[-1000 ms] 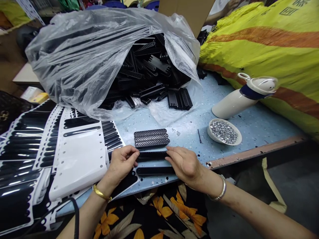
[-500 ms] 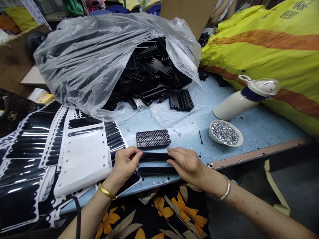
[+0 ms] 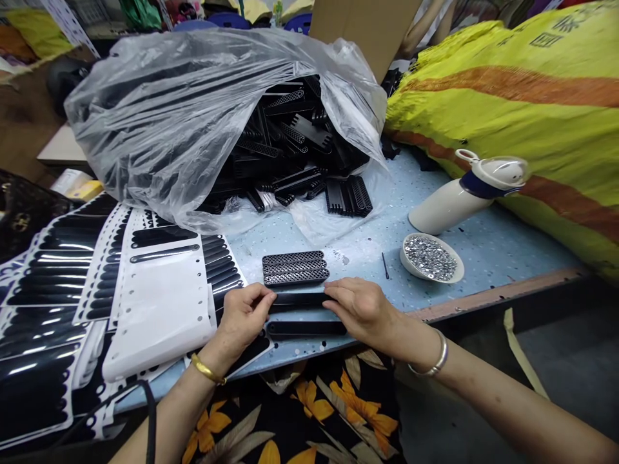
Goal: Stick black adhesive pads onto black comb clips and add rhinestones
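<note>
plastic bag (image 3: 159, 116) ahead of us holds a heap of black pieces (image 3: 312, 132); the white bowl (image 3: 410, 267) is full of shiny metal bits (image 3: 430, 256). our left hand (image 3: 243, 316) and right hand (image 3: 362, 314) each pinch one end of a black bar (image 3: 300, 301), between three textured bars (image 3: 296, 268) and a second bar (image 3: 307, 328). we make out 国 (image 3: 546, 40) on the yellow sack (image 3: 488, 122).

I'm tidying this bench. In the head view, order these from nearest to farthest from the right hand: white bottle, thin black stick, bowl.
From the right hand:
1. Thin black stick, just beyond it
2. Bowl, farther right
3. White bottle, right, farther back
</note>
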The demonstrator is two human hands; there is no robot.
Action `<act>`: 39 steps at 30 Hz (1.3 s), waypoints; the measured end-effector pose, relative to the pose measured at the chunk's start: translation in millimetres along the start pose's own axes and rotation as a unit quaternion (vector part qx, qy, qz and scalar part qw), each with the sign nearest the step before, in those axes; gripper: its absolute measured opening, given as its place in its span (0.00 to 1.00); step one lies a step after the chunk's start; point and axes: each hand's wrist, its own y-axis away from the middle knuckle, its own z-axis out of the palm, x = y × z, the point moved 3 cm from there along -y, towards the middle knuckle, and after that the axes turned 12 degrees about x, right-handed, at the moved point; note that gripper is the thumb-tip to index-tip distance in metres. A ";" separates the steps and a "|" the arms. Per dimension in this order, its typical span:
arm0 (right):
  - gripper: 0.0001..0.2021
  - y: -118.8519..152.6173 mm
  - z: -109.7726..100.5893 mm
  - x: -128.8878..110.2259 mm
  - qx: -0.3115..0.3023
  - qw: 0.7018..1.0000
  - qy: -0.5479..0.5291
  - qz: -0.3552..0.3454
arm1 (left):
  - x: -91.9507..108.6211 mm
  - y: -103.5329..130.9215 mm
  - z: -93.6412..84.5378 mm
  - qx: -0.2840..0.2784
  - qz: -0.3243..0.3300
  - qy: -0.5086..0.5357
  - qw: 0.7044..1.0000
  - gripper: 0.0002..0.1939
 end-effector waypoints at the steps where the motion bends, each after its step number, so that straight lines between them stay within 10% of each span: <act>1: 0.08 0.6 1.5 2.9 -0.001 1.000 -0.018 0.012 | 0.4 0.3 -0.2 -0.001 -0.003 0.004 1.000 0.12; 39: 0.10 11.6 4.9 23.3 -0.025 0.977 -0.167 0.130 | 1.3 -0.6 -2.3 -0.009 0.007 0.002 1.000 0.13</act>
